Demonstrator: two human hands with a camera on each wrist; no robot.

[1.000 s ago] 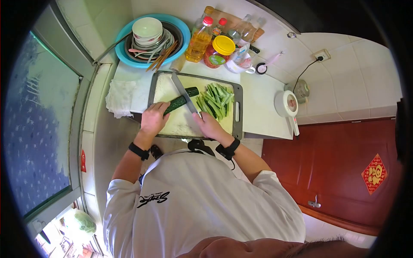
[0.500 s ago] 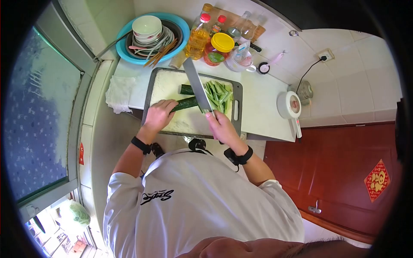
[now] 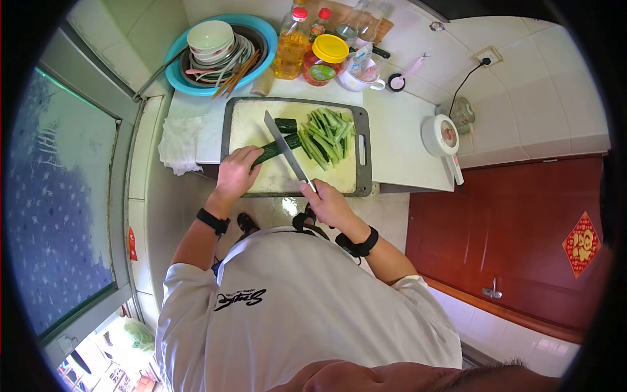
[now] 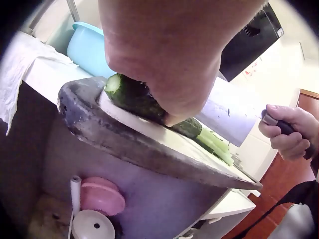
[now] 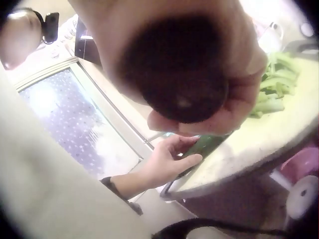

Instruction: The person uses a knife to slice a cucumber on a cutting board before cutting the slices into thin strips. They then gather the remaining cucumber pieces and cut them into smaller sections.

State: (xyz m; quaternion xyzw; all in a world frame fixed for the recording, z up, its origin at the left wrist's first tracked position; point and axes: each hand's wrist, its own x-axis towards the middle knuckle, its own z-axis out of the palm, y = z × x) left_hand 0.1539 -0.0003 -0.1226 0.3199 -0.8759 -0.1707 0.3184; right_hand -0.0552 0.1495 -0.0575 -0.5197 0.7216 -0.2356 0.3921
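Two hands work a dark green cucumber [image 3: 274, 149] on a pale cutting board [image 3: 248, 124] at the front edge of a white tabletop [image 3: 398, 150]. The left hand [image 3: 236, 172] pins the near end of the cucumber under curled fingers, while the right hand [image 3: 326, 199] is wrapped round the handle of a broad knife [image 3: 282, 145]. Half a second ago the blade was lifted high over the board; now it lies low across the cucumber beside the left fingertips, which suggests another lengthwise cut is under way. A heap of cut green strips [image 3: 326, 134] lies just right of the blade (a short dark stub [image 3: 285, 124] sits behind it). A blue basin [image 3: 274, 32] of bowls stands behind the board
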